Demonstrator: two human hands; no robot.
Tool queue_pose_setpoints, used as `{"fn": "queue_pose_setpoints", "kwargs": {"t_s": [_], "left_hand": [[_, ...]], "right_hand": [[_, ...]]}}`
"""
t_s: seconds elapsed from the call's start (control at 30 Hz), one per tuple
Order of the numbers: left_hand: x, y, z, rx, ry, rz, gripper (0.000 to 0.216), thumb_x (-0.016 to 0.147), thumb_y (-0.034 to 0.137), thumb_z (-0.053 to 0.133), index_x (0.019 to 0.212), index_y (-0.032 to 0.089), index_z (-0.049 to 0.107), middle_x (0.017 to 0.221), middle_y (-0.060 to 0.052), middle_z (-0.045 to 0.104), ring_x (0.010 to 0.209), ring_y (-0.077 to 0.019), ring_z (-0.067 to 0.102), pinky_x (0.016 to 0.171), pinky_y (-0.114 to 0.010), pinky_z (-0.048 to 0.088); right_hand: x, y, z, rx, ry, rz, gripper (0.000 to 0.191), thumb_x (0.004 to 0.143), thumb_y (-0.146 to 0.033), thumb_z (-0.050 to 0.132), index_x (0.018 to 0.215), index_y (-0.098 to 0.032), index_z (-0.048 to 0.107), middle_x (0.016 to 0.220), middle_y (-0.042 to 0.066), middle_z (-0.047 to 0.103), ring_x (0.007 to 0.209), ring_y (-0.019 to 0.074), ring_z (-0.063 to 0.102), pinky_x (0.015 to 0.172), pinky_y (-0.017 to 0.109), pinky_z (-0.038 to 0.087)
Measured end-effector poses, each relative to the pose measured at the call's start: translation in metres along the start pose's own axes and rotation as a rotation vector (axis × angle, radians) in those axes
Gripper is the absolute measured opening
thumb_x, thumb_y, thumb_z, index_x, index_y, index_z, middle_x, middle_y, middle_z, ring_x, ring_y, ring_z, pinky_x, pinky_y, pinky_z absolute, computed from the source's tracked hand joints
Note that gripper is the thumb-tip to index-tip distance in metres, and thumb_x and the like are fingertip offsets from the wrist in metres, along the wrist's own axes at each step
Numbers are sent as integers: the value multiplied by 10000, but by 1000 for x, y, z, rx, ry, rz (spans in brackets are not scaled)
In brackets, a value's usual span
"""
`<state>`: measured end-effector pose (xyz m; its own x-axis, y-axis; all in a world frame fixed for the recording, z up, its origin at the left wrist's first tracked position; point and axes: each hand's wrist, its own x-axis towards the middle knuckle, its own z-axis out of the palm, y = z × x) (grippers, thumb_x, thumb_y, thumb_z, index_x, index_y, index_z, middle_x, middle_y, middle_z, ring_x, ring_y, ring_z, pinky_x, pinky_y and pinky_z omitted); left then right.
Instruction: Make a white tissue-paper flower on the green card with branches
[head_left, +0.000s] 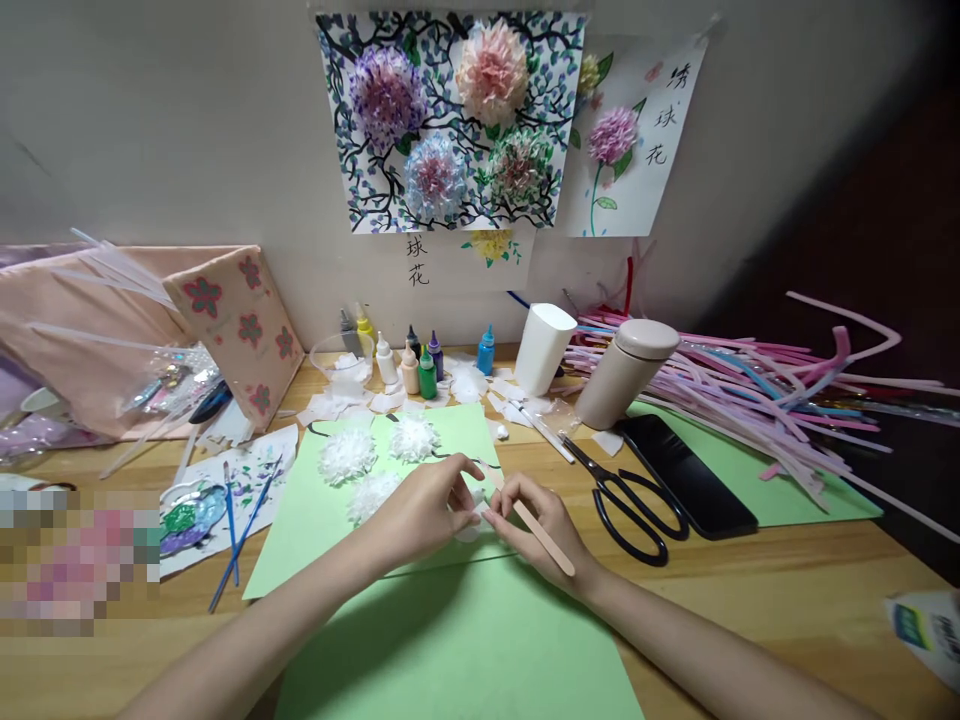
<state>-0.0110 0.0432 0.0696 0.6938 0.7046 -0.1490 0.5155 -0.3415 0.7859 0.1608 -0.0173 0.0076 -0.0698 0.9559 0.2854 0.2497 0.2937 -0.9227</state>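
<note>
My left hand (427, 505) is pinched on a small piece of white tissue paper (472, 525), low over the green sheet (292, 545). Facing it, my right hand (547, 515) has its fingertips closed at the same piece. A flat wooden craft stick (546, 540) is tucked in the right hand and slants back toward the wrist. Fluffy white paper flowers lie on the sheet: one at the upper left (346, 455), one at the upper middle (413, 437), and one beside my left hand (373, 495), which partly covers it. Dark painted lines show near them.
Black scissors (630, 500) and a phone (690, 475) lie to the right, below a tumbler (628, 375) and a white container (545, 350). Paint bottles (427, 373) stand at the back. Brushes (244, 535) and a paint palette (191, 515) are left; pipe cleaners (735, 390) pile up right.
</note>
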Motion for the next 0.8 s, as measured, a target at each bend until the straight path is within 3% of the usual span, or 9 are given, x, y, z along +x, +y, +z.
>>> {"fn": "queue_pose_setpoints", "kwargs": {"t_s": [0.33,0.57,0.8], "left_hand": [[-5,5,-7,168,-54,-169,150,740,263,542,768,175,662,779,-28,686,721,-162,612,610,-233,419],[-7,5,-1,353,4,-209,146,732,207,528,748,212,673,793,-9,697,705,-167,599,569,-239,360],[-3,8,4,472,68,-208,195,718,159,479,769,206,662,809,-21,696,713,-169,593,548,-235,333]], "right_hand": [[-2,-4,-2,-83,-21,32,202,810,-260,576,669,-199,445,654,-23,513,595,121,486,580,236,371],[-12,3,-4,55,29,-80,514,939,-452,224,557,-196,455,528,-9,418,514,136,411,548,284,336],[-11,-3,-2,-93,-102,-51,527,962,-441,184,559,-207,430,538,-6,421,523,139,413,567,290,344]]}}
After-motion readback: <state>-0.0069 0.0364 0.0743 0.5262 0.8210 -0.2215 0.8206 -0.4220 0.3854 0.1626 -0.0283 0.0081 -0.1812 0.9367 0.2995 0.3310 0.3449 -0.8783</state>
